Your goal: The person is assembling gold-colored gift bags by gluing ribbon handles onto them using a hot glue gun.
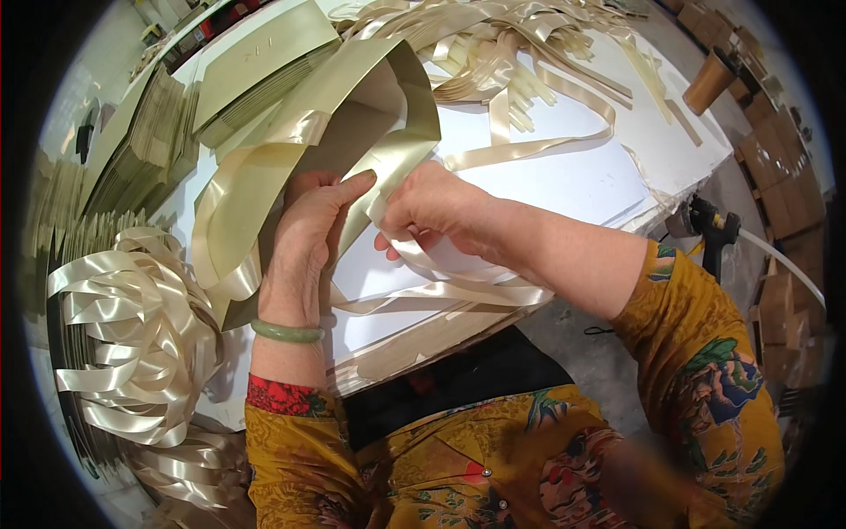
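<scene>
A pale gold-green paper bag (pixel 317 92) stands tilted and spread wide before me, its mouth facing up and right. My left hand (pixel 307 211) grips one of its panels, thumb on the face nearest me and most fingers hidden behind. Close beside that thumb, my right hand (pixel 429 205) pinches a cream satin ribbon (pixel 413 251) at the panel. The ribbon's slack trails below the hand and loops over the white board. Another shiny ribbon (pixel 228 178) hangs in a loop from the bag's far left panel. Where the pinched ribbon meets the panel is partly covered by my fingers.
Stacks of flat matching bags (pixel 264 73) stand at the back left. A heap of ribbon-handled bags (pixel 139 344) lies left. Loose ribbons (pixel 476 66) and translucent glue sticks (pixel 522 116) cover the table's back. A black glue gun (pixel 717 231) sits beyond the right edge, near cardboard boxes (pixel 780 178).
</scene>
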Demonstrator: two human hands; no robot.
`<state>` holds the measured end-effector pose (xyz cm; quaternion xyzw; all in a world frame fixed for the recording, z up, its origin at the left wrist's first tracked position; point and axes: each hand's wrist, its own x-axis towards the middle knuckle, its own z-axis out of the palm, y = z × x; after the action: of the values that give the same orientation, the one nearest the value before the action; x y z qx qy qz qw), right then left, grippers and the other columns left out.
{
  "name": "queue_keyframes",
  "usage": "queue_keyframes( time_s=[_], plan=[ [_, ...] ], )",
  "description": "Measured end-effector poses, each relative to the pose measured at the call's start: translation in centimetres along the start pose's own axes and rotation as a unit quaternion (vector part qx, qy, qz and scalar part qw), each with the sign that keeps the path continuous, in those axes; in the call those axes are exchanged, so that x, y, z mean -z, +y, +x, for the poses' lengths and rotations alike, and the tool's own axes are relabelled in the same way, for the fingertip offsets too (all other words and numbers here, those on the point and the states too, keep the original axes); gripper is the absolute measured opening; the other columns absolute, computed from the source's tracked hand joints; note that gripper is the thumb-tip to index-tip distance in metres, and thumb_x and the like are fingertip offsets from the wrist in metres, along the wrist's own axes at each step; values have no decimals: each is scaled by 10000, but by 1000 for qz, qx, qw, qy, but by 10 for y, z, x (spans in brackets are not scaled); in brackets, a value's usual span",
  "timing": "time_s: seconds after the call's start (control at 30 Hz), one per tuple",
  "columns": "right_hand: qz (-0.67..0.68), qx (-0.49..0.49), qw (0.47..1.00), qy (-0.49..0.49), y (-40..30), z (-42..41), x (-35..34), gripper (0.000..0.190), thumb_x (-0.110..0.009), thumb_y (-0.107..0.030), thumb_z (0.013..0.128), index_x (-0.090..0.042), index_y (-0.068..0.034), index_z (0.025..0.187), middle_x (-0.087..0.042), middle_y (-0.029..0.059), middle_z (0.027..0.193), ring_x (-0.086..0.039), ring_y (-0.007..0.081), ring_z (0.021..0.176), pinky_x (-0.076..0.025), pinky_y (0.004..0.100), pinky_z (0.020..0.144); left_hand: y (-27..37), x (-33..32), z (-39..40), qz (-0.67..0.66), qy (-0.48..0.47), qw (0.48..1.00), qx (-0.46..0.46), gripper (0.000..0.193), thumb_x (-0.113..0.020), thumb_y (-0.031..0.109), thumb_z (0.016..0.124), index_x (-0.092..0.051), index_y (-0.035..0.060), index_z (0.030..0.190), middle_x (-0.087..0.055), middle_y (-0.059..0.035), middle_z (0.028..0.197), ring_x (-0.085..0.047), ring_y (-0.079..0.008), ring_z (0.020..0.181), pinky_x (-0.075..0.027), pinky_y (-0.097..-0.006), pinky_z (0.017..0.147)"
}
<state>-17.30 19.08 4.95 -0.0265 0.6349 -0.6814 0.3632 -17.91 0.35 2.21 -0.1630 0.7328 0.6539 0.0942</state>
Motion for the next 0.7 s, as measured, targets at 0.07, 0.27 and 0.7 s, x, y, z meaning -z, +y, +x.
queue_keyframes(
  time_s=[0.07, 0.27, 0.7],
  plan=[
    [-15, 11, 1000, -16, -1, -7, 4, 38, -588, 14, 673, -620, 28, 688, -651, 149, 713, -673, 199, 658, -468, 274, 533, 1, -3, -5, -74, -2, 997, -11, 211, -770, 118, 810, -631, -31, 865, -627, -78, 823, -579, -140, 738, -462, -261, 683],
    [-97, 27, 995, -21, -3, -12, 16, 95, -602, -19, 716, -652, 56, 744, -669, 144, 748, -664, 170, 665, -475, 267, 550, 0, -10, -15, -68, 2, 997, -39, 233, -762, 121, 824, -626, -41, 922, -613, -76, 849, -570, -133, 777, -474, -249, 730],
    [-674, 331, 659, 26, -20, 41, 30, 278, -664, -128, 784, -655, 6, 1028, -677, 178, 968, -634, 345, 929, -510, 396, 831, 3, -25, -25, 102, 63, 988, -92, 348, -713, 187, 894, -608, -39, 1136, -643, -138, 973, -571, -181, 958, -453, -268, 870]
  ],
)
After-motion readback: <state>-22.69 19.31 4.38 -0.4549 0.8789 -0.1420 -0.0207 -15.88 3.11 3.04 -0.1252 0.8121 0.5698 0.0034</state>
